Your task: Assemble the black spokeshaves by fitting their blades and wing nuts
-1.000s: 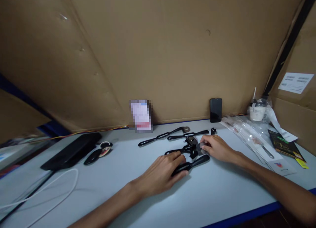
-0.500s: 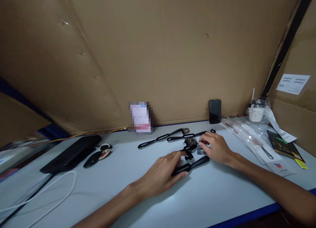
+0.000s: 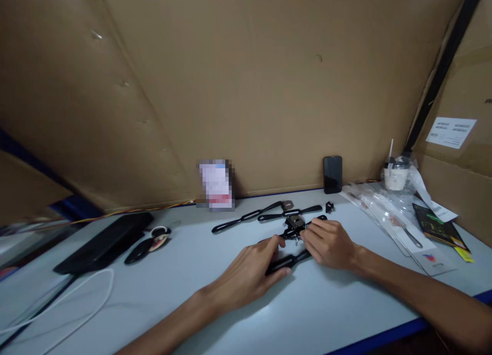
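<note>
My left hand (image 3: 249,268) is wrapped round the left handle of the near black spokeshave (image 3: 294,260), which lies on the table. Its index fingertip reaches close to a second spokeshave (image 3: 295,222), which has a grey blade fitted in its middle. Over that one's right side, my right hand (image 3: 332,243) has its fingers bunched together, and what they hold is hidden. Behind lie two black spokeshave bodies, a longer one (image 3: 249,216) on the left and another (image 3: 290,215) beside it. A loose grey blade (image 3: 287,205) and a small black part (image 3: 329,207) lie near them.
A black phone (image 3: 332,174) and a blurred-out card (image 3: 216,185) lean on the cardboard wall. To the right are clear packages (image 3: 400,232), a cup (image 3: 395,175) and a dark packet (image 3: 440,227). A black case (image 3: 105,242), keys (image 3: 148,244) and a white cable (image 3: 109,293) lie left.
My right hand has moved left and closer, its fingers now bunched together. The clear piece and small black part between the hands no longer show there. My left hand stays put.
</note>
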Tool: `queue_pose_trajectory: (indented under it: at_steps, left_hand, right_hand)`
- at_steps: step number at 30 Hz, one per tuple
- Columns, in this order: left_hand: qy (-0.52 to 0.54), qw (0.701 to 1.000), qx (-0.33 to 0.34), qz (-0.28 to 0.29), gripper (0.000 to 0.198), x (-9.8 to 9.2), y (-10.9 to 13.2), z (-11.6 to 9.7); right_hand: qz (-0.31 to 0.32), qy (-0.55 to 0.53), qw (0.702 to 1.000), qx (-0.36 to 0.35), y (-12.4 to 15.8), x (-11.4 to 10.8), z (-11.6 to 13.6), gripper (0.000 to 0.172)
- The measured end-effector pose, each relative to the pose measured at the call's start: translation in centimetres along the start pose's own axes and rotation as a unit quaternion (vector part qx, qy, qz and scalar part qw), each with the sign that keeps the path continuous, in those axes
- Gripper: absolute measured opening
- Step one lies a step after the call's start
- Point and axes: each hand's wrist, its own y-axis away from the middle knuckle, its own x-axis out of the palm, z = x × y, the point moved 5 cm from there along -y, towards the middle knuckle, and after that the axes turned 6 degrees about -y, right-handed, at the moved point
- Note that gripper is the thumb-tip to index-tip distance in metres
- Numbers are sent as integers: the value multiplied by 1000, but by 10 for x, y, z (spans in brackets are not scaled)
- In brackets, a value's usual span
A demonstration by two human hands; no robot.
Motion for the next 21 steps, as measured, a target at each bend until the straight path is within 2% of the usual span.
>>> queue_pose_trajectory:
  at_steps: [3,5,10,12,16,19,21]
  left_hand:
    - [-3,1000,15,-4,27,-1,1,-1]
    - [-5,1000,14,-5,28,-2,1,-1]
    - [-11,1000,16,-2,30,-1,0,0]
    - [-13,1000,19,-1,30,0,0,0]
    - [-25,1000,15,8,31,1,0,1]
    - [-27,1000,12,11,30,1,0,0]
    - [-25,999,15,13,29,1,0,0]
  right_hand:
    - [-46,-17,996,72,1,-10,-20,37]
    - [-45,-15,994,93,2,-13,-28,35]
    - [-3,-11,999,52,3,-7,-19,34]
    - [-7,-6,1000,29,3,-3,-11,34]
    - [-23,-11,999,33,3,3,-5,37]
    - [-41,-50,995,79,1,-7,-16,35]
    - [-48,-55,984,162,-1,-20,-36,30]
